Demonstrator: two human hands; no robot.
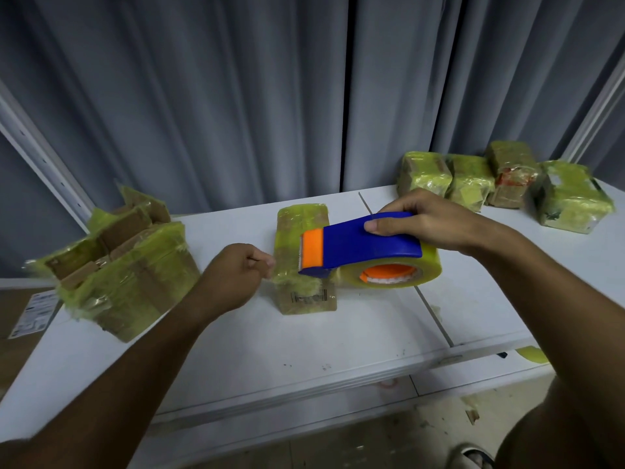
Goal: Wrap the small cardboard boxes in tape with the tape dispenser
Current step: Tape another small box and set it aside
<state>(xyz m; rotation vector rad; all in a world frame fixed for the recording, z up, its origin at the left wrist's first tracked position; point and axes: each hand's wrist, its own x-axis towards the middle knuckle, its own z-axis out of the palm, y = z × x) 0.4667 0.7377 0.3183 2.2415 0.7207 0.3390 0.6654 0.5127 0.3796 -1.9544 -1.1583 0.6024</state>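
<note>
box label [310,297] barcode, print unreadable

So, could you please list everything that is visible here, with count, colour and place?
Tape dispenser: one, blue and orange, over the middle box.
Middle box: one, brown, partly taped, table centre.
Wrapped boxes: four, yellowish tape, back right.
Open carton: one, brown, taped, left.
Table: one, white.
Curtain: grey, behind.
Left hand: at the middle box's left edge.
Right hand: grips the dispenser.
</note>
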